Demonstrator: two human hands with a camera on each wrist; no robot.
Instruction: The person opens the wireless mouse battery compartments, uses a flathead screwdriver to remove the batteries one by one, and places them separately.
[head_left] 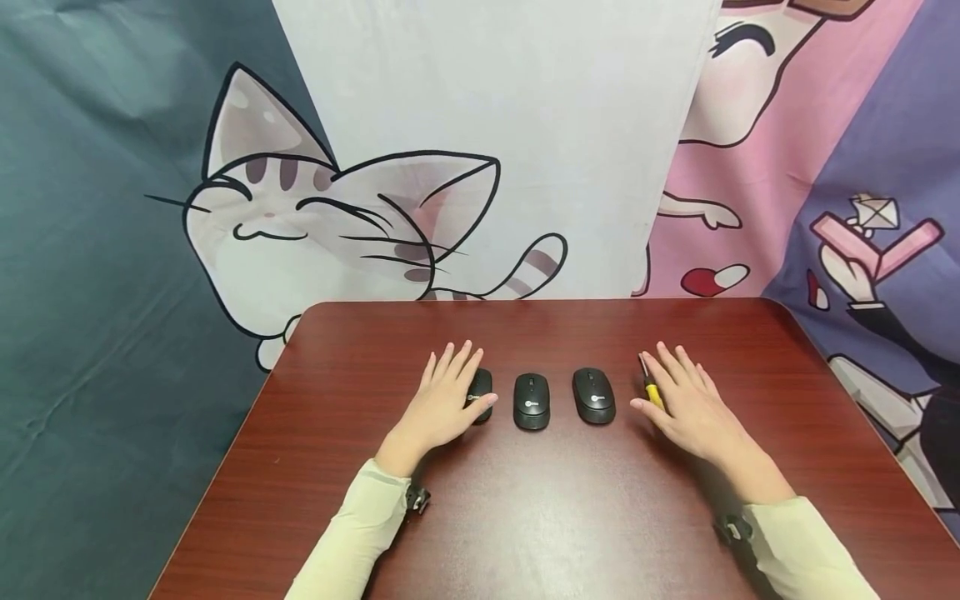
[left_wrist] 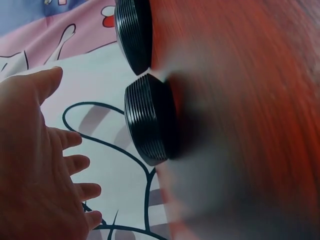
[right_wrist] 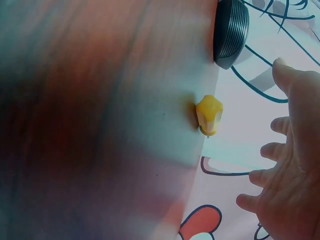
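Note:
Three black computer mice lie in a row on the table. My left hand (head_left: 442,400), fingers straight, is held above the left mouse (head_left: 480,385) and partly covers it in the head view. In the left wrist view that mouse (left_wrist: 150,120) stands apart from the palm. The middle mouse (head_left: 532,402) and the right mouse (head_left: 594,396) show whole. My right hand (head_left: 686,408), its fingers also straight, hovers over a yellow-handled screwdriver (head_left: 653,393) and hides part of it. Below the palm, the right wrist view shows the end of the yellow handle (right_wrist: 209,115). Neither hand holds anything.
The reddish-brown wooden table (head_left: 480,533) has rounded far corners. Right behind its far edge hangs a cloth backdrop (head_left: 495,92) printed with a cartoon cat. Dark devices are strapped to the left wrist (head_left: 417,499) and the right wrist (head_left: 733,528).

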